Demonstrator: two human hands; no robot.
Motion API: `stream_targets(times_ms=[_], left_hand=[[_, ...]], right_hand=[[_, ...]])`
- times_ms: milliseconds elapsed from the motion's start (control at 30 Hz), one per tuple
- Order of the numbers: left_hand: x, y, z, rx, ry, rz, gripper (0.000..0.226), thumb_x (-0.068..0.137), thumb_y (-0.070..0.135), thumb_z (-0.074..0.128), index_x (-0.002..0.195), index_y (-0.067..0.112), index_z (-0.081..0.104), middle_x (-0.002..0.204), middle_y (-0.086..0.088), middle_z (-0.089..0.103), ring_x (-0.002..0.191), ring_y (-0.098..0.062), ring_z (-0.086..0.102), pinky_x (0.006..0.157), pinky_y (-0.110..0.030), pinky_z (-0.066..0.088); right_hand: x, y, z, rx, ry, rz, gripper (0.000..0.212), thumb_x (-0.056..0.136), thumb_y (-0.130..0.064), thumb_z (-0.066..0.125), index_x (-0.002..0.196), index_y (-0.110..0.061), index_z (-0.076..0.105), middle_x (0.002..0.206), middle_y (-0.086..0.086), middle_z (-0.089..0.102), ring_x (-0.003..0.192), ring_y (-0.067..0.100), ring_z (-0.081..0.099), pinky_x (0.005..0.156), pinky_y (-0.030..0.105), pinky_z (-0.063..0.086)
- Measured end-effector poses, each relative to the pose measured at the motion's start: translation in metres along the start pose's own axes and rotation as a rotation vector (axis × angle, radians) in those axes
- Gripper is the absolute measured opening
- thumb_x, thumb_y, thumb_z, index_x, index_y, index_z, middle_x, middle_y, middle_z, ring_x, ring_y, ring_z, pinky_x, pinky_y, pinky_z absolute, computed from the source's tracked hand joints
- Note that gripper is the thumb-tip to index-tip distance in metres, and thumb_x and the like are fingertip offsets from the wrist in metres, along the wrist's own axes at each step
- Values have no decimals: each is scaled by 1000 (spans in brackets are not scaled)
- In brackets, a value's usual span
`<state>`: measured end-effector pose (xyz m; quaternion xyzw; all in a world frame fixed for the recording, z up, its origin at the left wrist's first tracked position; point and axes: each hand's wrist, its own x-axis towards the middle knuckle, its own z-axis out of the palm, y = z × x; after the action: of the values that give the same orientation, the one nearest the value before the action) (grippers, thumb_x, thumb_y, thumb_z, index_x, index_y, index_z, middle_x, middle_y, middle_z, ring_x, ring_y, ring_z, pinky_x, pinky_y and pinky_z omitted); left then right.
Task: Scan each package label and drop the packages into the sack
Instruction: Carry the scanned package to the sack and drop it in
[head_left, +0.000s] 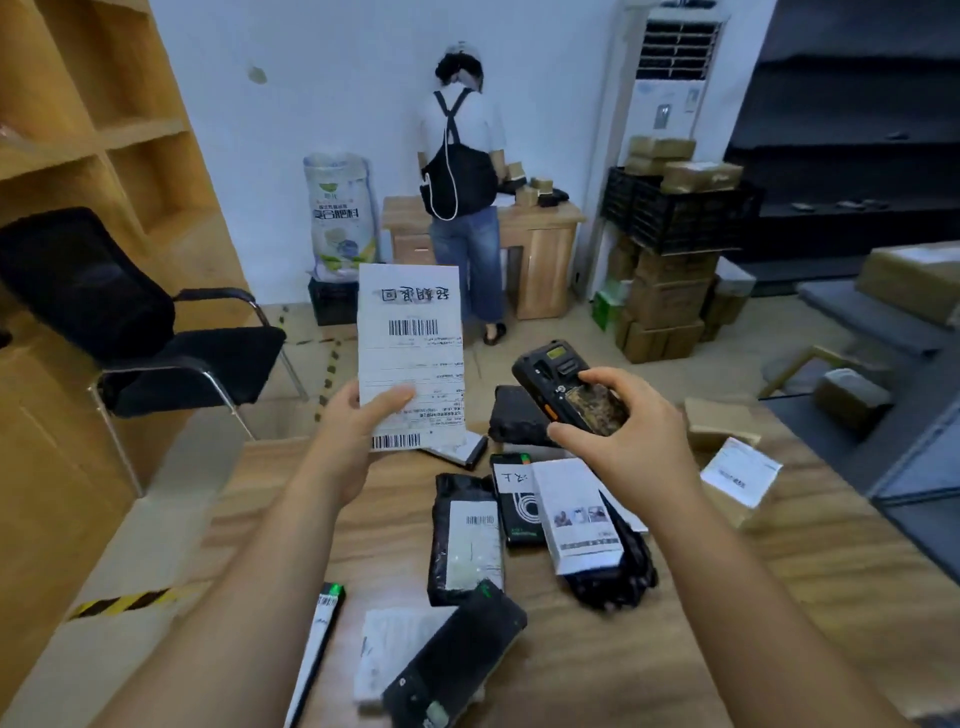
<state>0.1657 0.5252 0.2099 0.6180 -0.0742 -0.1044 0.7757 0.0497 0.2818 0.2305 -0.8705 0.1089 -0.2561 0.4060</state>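
Nearest, black packages (467, 540) lie unscanned mid-bench. Above its far edge the left hand (358, 421) pinches a white-labelled package (410, 353) upright, while the right hand (618, 431) grips the scanner (566, 384), aimed leftward. Best to square the scanner's window to the barcode (413, 327) and hold the label flat. Farther off, a black crate (675, 218) carries brown boxes (696, 174); no sack is clearly identifiable.

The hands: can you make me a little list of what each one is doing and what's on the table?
left hand: holds up a white label sheet with barcodes
right hand: grips a black handheld scanner
table: wooden, with black packages bearing white labels
sack: not seen
background: a person at a desk, facing away
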Motion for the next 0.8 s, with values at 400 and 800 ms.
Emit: stream_targets(times_ms=[400,800], left_hand=[[-51,-25,200,122,-623,-45,31,86,22,72,116,21,64,106,5,76,90,-13,74,68,-28,58],[-279,-108,501,71,-1213,-241,53,71,21,81,120,9,64,109,-9,75,95,-25,73,71,-35,58]], right_hand=[[-136,37,-165,-251,520,274,58,70,-41,84,122,-34,60,118,-14,59,109,6,55,94,29,47],[-382,111,-410,-461,1026,620,57,73,-39,82,125,-31,59,113,-19,50,97,-3,45,84,17,37]])
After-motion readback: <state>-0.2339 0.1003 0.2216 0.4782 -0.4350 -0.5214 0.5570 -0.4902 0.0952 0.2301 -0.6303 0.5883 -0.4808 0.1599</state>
